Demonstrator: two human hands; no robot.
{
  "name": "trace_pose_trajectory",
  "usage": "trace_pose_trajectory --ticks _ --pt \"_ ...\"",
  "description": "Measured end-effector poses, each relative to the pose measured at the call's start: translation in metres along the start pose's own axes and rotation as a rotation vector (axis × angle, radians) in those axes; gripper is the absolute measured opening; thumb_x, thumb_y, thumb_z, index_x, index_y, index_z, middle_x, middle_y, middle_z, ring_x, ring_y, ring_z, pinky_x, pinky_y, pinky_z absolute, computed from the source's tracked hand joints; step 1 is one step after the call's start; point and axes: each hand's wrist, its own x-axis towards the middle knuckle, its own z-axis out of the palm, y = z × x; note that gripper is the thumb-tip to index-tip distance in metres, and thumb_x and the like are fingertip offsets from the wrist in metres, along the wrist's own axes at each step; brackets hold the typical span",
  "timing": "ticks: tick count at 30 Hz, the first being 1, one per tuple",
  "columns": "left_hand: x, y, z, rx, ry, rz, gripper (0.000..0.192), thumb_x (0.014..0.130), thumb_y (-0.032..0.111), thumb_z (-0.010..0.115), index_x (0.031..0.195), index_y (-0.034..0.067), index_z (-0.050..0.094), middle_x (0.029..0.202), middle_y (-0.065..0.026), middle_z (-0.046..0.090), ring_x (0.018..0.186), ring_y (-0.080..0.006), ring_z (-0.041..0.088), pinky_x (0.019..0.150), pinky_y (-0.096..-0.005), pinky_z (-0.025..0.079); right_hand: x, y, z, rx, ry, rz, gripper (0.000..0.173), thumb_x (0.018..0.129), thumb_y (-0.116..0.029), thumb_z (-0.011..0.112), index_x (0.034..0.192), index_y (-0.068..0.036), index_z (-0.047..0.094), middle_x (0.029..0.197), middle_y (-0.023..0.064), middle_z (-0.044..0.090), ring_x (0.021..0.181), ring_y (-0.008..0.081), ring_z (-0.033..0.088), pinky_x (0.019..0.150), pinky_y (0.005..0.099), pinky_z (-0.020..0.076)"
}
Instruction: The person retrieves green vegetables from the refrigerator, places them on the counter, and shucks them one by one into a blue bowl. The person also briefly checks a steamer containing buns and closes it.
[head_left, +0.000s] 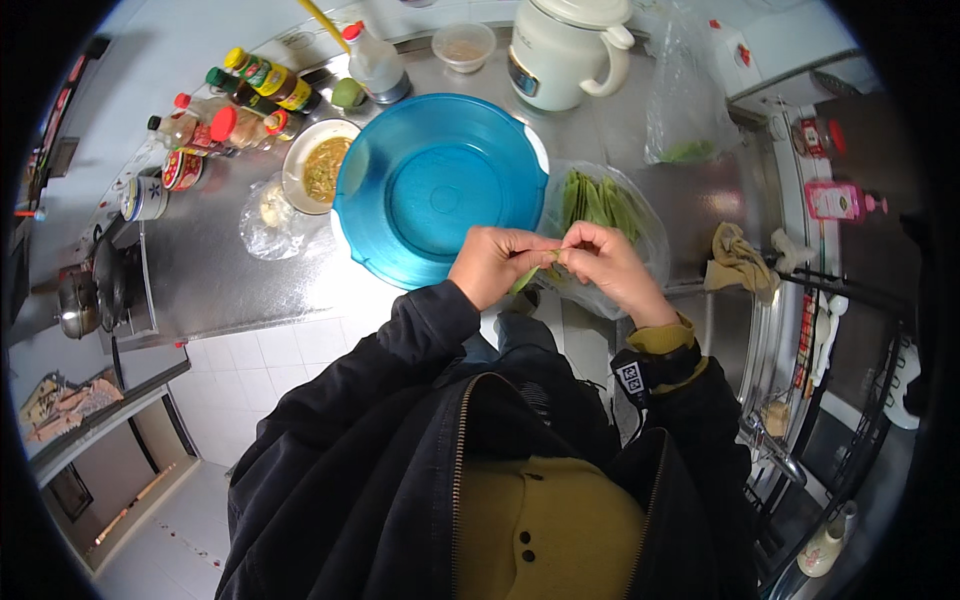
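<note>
My left hand (489, 262) and my right hand (611, 270) meet at the fingertips over the front right rim of a blue plastic basin (442, 172). Pinched between them is a flat green bean pod (525, 280), whose lower end sticks out below my left fingers. The fingers cover the rest of it. No pods are visible inside the basin. Just beyond my right hand, several flat green bean pods (596, 201) lie in a clear plastic bag (656, 240) that spreads over the counter's front edge.
Left of the basin stand a bowl of brownish food (326, 169), a bag of garlic (271, 206) and several sauce bottles (270, 79). Behind are a cream electric pot (566, 56) and a lidded plastic tub (463, 46). A cloth (739, 262) hangs by the sink (724, 322).
</note>
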Motion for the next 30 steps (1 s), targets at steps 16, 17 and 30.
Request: trace_pose_trajectory --ticks 16,17,30 --pt "-0.002 -0.021 0.058 -0.502 0.007 -0.264 0.020 0.092 0.007 0.060 0.108 -0.003 0.066 0.094 -0.0090 0.070 0.087 -0.0140 0.066 0.079 -0.0251 0.052 -0.020 0.065 -0.010 0.310 0.093 -0.288 0.007 0.086 -0.003 0.057 0.080 -0.004 0.055 0.077 -0.0003 0.057 0.066 0.0048 0.052 0.060 0.0207 0.0420" --pt "-0.003 -0.020 0.058 -0.543 0.020 -0.288 0.020 0.092 0.008 0.060 0.108 -0.002 0.066 0.094 -0.0088 0.070 0.087 -0.0138 0.066 0.079 -0.0250 0.052 -0.019 0.064 -0.008 0.283 0.130 -0.295 0.007 0.085 -0.002 0.058 0.079 -0.004 0.055 0.075 -0.0007 0.056 0.064 0.0048 0.051 0.059 0.0210 0.0417" --pt "-0.005 -0.012 0.048 -0.700 0.053 -0.314 0.022 0.092 0.010 0.061 0.111 0.000 0.065 0.098 -0.0061 0.069 0.086 -0.0116 0.065 0.076 -0.0232 0.051 -0.018 0.051 0.007 -0.061 0.371 -0.471 0.011 0.081 0.001 0.063 0.077 -0.004 0.054 0.072 -0.0028 0.053 0.062 0.0029 0.047 0.055 0.0200 0.0386"
